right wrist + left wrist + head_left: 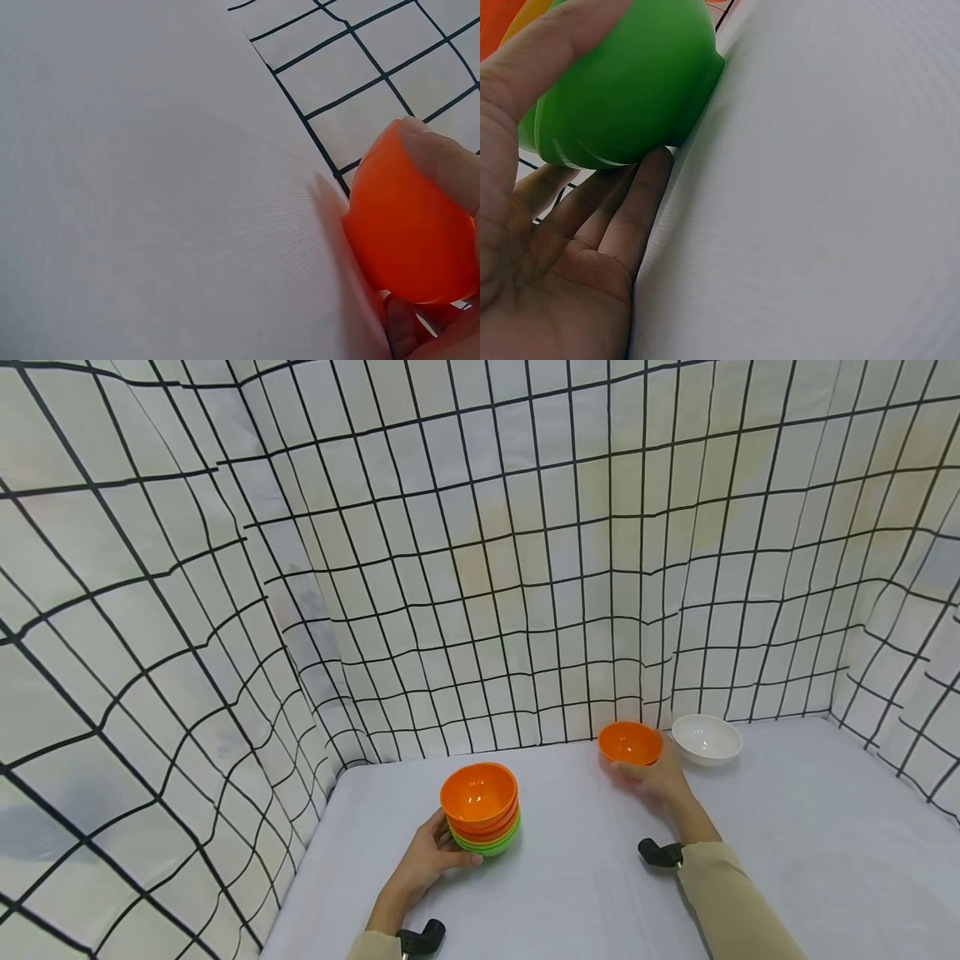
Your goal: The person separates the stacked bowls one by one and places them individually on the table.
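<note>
A stack of bowls stands on the left part of the table, with orange bowls [480,795] on top and green bowls [501,847] at the bottom. My left hand [426,867] holds the stack low at its near left side. Close up, its thumb lies across the green bowl [641,82] and its fingers touch the underside by the cloth. Farther back on the right, my right hand [663,778] grips a single orange bowl [628,743] by its right side. In the right wrist view the thumb presses the rim of that orange bowl [412,217], with fingertips under it.
A white bowl [707,740] sits just right of my right hand, near the back edge. White cloth covers the table [570,877]. Walls of white sheet with a black grid [480,568] rise behind and on both sides.
</note>
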The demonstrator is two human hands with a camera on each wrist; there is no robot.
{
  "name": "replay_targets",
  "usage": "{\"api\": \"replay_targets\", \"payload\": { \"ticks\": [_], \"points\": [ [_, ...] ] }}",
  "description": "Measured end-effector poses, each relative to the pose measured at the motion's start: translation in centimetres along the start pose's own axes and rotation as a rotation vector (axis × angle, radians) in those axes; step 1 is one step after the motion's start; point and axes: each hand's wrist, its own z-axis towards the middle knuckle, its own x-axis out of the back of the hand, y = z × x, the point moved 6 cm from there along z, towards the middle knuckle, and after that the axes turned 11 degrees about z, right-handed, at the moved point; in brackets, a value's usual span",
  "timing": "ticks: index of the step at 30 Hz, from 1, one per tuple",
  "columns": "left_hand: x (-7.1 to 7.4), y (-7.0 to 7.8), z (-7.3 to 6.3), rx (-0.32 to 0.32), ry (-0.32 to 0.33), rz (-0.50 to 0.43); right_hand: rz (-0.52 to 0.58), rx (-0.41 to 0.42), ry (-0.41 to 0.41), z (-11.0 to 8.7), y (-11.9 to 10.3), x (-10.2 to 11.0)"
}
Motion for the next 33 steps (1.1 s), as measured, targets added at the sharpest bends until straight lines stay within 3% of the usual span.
{"api": "replay_targets", "payload": {
  "ticks": [11, 19, 26, 33],
  "points": [
    [0.0, 0.0, 0.0, -0.001, 0.001, 0.011, 0.008, -0.016, 0.004, -0.1, 0.0, 0.0],
    [0.0, 0.0, 0.0, -0.002, -0.004, 0.002, -0.051, -0.058, -0.004, -0.3, -0.2, 0.0],
    [0.0, 0.0, 0.0, 0.000, -0.007, -0.005, -0.072, -0.109, -0.002, -0.9, -1.5, 0.0],
    [0.0, 0.1, 0.0, -0.001, -0.004, 0.003, -0.176, -0.041, 0.055, -1.2, -4.2, 0.2]
  ]
}}
